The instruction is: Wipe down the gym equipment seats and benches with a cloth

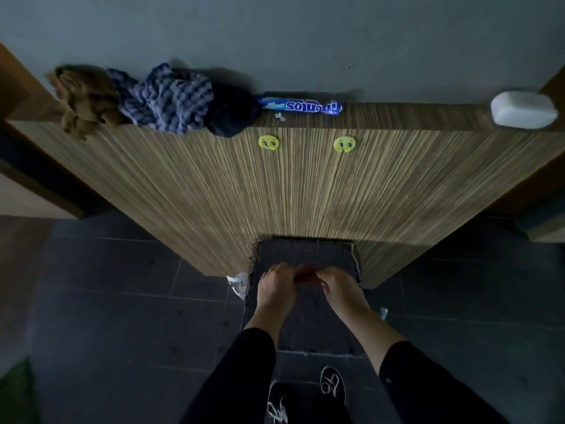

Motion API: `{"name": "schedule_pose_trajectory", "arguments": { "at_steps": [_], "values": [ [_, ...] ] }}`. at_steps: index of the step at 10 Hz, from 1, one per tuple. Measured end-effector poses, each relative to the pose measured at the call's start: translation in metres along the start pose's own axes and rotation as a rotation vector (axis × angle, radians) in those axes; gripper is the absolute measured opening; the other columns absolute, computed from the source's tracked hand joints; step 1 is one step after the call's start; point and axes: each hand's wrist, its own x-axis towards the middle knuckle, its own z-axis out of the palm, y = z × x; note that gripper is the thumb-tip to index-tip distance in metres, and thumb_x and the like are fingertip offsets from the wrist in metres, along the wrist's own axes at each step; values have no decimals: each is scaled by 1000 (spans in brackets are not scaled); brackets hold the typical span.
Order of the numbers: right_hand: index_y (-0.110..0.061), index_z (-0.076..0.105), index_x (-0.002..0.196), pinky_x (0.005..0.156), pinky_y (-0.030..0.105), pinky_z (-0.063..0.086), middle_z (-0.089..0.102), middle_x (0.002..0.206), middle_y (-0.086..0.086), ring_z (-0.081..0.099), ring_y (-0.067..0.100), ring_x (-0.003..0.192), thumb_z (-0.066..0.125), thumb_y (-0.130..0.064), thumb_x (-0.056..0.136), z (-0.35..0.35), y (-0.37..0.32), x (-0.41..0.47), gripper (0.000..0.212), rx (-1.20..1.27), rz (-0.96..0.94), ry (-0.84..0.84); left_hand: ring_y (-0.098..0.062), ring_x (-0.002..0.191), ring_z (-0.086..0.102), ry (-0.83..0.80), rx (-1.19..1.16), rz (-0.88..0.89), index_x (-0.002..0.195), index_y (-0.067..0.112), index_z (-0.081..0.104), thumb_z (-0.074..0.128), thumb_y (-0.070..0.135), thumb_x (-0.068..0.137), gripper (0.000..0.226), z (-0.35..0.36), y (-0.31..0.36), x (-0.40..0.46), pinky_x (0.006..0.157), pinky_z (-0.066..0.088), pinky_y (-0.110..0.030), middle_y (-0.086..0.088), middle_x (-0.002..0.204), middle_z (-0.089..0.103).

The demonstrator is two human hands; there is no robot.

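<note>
Lying bunched on the wooden partition (305, 185) top, left end: a blue-and-white checked cloth (171, 97), no clear long axis. Down at the partition's foot, left hand (276, 283) and right hand (337, 286) curling, fingertips nearly meeting around something reddish, too blurred for identifying.

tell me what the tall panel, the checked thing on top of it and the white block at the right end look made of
Panel: looks like wood-grain laminate or veneer, matte, with fine, even, straight stripes.
Checked cloth: soft woven fabric, crumpled into folds, blue and pale check.
White block: smooth and matte with rounded corners, possibly plastic or soap; the view leaves this open.
</note>
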Motion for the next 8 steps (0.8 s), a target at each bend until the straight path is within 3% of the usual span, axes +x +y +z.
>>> {"name": "schedule_pose_trajectory", "arguments": {
  "at_steps": [1,2,3,4,5,6,7,8],
  "values": [
    [-16,63,111,68,10,42,62,94,-3,55,0,80,44,-16,98,13,-3,12,24,-23,-47,-38,-29,108,54,1,44,72,121,13,62,47,7,93,32,12,-15,15,86,43,-41,-8,113,58],
    [-8,54,130,85,34,45,61,115,9,59,18,97,44,-18,99,41,9,13,34,-32,-3,-296,-29,115,51,-177,170,34,128,15,55,44,12,97,33,28,-29,16,92,40,-39,-7,123,54],
    [-15,39,144,111,31,31,34,151,2,33,20,138,40,-3,98,60,23,3,47,-155,16,-461,-29,119,51,-284,243,-42,129,11,53,50,12,96,33,44,-40,8,96,40,-37,-7,128,54],
    [-14,48,135,103,24,39,46,139,3,43,19,129,41,-13,98,62,23,-1,38,-85,3,-297,-21,120,51,-178,71,59,130,16,52,53,20,95,36,65,-44,3,97,41,-33,1,128,54],
    [-14,44,139,95,18,41,44,136,6,43,21,122,43,-18,98,63,21,5,41,-37,8,-193,-18,131,44,-179,13,171,137,19,49,51,22,96,41,81,-36,7,106,37,-33,3,140,49],
    [-23,32,146,104,33,38,26,147,5,26,26,135,45,-21,98,70,23,9,50,-197,-5,-277,-19,146,17,-306,94,75,150,24,30,47,15,98,55,92,-39,12,117,21,-38,1,159,20],
    [-25,31,147,105,37,37,23,148,4,24,27,136,47,-21,97,74,25,13,52,-223,33,-323,-19,147,12,-370,108,14,151,28,26,49,14,98,60,99,-42,17,118,21,-40,2,161,12],
    [-21,38,143,103,37,39,31,145,4,35,26,131,48,-21,96,64,16,16,48,-186,48,-322,-20,144,23,-337,55,-22,149,28,30,49,27,98,55,90,-31,18,115,27,-42,1,158,23]
  ]
}}
